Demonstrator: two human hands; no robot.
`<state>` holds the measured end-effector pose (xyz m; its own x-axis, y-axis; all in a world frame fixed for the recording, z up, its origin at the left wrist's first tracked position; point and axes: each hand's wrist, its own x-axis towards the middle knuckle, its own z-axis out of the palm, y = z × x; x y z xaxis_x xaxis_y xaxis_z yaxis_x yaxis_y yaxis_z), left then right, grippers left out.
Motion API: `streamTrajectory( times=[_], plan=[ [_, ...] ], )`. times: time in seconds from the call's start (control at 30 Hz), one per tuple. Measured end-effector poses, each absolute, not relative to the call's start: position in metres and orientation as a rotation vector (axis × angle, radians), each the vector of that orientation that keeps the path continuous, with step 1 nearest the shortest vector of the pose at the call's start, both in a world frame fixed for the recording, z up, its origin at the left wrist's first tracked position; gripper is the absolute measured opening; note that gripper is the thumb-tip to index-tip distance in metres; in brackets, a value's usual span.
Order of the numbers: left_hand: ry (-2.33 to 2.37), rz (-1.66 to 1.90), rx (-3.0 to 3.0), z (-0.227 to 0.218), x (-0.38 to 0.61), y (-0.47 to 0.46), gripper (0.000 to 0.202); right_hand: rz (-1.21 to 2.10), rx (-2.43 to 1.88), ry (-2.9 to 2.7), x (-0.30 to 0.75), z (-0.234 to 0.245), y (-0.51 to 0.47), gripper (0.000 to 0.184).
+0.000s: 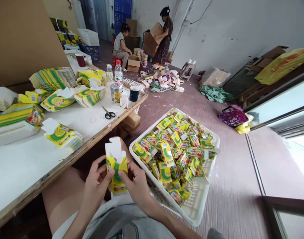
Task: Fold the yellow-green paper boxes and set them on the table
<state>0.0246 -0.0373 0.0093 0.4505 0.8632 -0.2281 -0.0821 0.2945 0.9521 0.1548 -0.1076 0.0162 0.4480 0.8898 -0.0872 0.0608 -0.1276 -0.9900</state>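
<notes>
Both hands hold one small yellow-and-green carton (116, 166) upright over my lap, its white top flaps standing open. My left hand (96, 186) grips its left side with the thumb pressed on the front. My right hand (137, 186) pinches the right side. Just to the right, a white plastic tray (200, 212) on the floor is heaped with several folded cartons (175, 152) of the same print. On the white table (22, 166) at my left lies a small stack of flat carton blanks (62, 135), the nearest pile to my left hand.
More stacks of blanks (54, 79) cover the table's far part, with scissors (108, 114), a jar (116, 92), a dark cup (134, 93) and bottles (118, 71). Two people work with cardboard boxes (152, 39) at the back. Cloth heaps (213, 93) and bags lie on the floor.
</notes>
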Motion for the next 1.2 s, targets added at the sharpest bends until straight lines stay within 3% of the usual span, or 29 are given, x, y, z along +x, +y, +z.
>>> streamTrajectory(
  times=[0.03,0.1,0.2,0.33,0.4,0.47,0.53,0.6,0.8,0.9,1.2],
  plan=[
    [0.880,0.765,1.111,0.011,0.024,-0.037,0.066,0.870,-1.528,-0.885,0.158,0.016,-0.108,0.010],
    [0.818,0.719,1.119,0.014,0.021,-0.036,0.073,0.856,-1.489,-0.932,0.165,0.018,-0.109,0.027],
    [0.700,0.576,1.134,0.020,0.013,-0.032,0.069,0.897,-1.410,-1.035,0.176,0.023,-0.112,0.041],
    [0.613,0.419,1.140,0.024,0.004,-0.029,0.048,0.981,-1.370,-1.197,0.187,0.030,-0.114,0.022],
    [0.593,0.379,1.102,0.024,0.004,-0.031,0.042,0.974,-1.376,-1.208,0.190,0.031,-0.114,0.022],
    [0.574,0.384,1.044,0.025,0.007,-0.034,0.052,0.938,-1.392,-1.210,0.192,0.030,-0.113,0.026],
    [0.546,0.400,0.992,0.026,0.011,-0.036,0.071,0.884,-1.416,-1.190,0.193,0.027,-0.112,0.021],
    [0.534,0.403,0.987,0.026,0.014,-0.036,0.078,0.833,-1.432,-1.133,0.194,0.024,-0.110,0.016],
    [0.709,0.555,1.272,0.018,0.017,-0.030,0.039,0.906,-1.417,-1.094,0.200,0.029,-0.105,0.024],
    [0.698,0.565,1.358,0.016,0.018,-0.032,0.038,0.984,-1.543,-1.244,0.200,0.036,-0.102,0.028],
    [0.675,0.539,1.232,0.020,0.021,-0.033,0.046,0.764,-1.788,-1.337,0.183,0.024,-0.092,0.029]
  ],
)
